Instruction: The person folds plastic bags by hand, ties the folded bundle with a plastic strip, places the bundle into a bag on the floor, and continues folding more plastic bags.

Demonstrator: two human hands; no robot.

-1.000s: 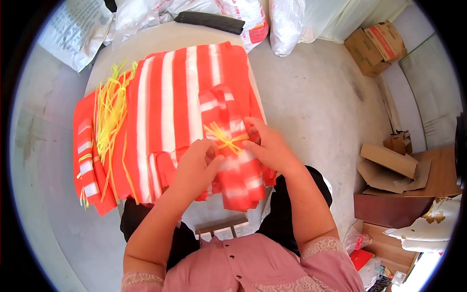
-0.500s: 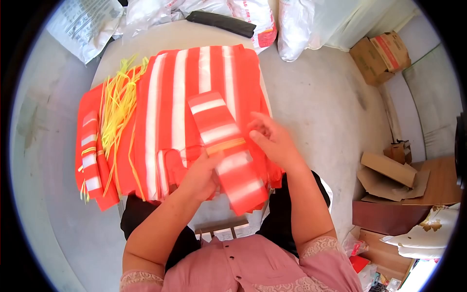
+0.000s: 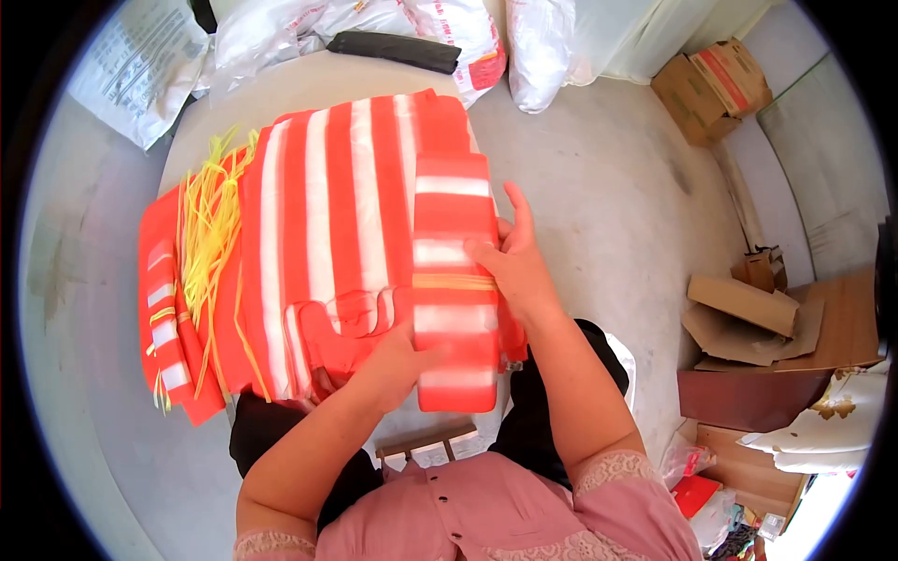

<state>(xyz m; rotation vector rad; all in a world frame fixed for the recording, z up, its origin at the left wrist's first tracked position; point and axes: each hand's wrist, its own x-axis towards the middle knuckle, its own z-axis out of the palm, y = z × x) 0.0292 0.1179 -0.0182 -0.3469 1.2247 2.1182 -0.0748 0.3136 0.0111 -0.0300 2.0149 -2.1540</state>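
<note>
A folded red-and-white striped bundle [image 3: 456, 360] stands out at the right of the stack, upright in view, with a yellow band [image 3: 454, 281] around its middle. My left hand [image 3: 398, 360] grips its lower left side, thumb on top. On its right edge lies my right hand [image 3: 513, 266], thumb on the upper face and a finger raised; its other fingers are partly hidden. Beneath is a wide stack of striped red-and-white plastic bags [image 3: 323, 206]. Yellow strips [image 3: 213, 220] lie on the stack's left part, beside a smaller tied bundle [image 3: 164, 327].
A black roll [image 3: 394, 51] lies at the table's far edge [image 3: 290, 86], before white sacks [image 3: 458, 37]. Cardboard boxes [image 3: 713, 89] stand at the back right. An opened carton [image 3: 748, 323] rests on a brown surface at the right. A small wooden stool [image 3: 427, 441] shows below.
The bundle has been turned over, so the yellow knot no longer shows, and it has swung from a slant to upright. My right hand has come back onto its right edge.
</note>
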